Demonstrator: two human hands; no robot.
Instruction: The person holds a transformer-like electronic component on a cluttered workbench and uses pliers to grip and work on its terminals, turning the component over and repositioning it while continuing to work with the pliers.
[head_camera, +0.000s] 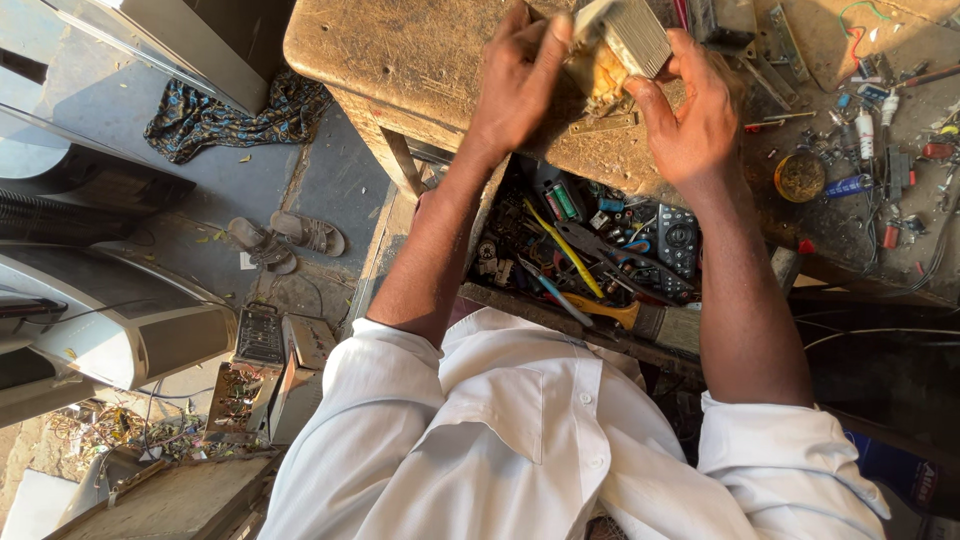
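Both my hands hold one small transformer (622, 45) over a worn wooden workbench (400, 50). It has a grey laminated metal core and a yellowish winding below. My left hand (520, 75) grips its left side with the thumb on top. My right hand (690, 110) holds the right side, fingers curled around the core and winding. My arms reach out of white rolled-up sleeves.
Below the bench an open drawer (600, 250) holds several tools: a yellow screwdriver (563, 248), pliers, a remote control (678, 240) and a paintbrush (640, 318). A round tin (800, 177) and small parts lie at right. Sandals (285, 240), a patterned cloth (235, 115) and opened appliances (270, 370) are on the floor.
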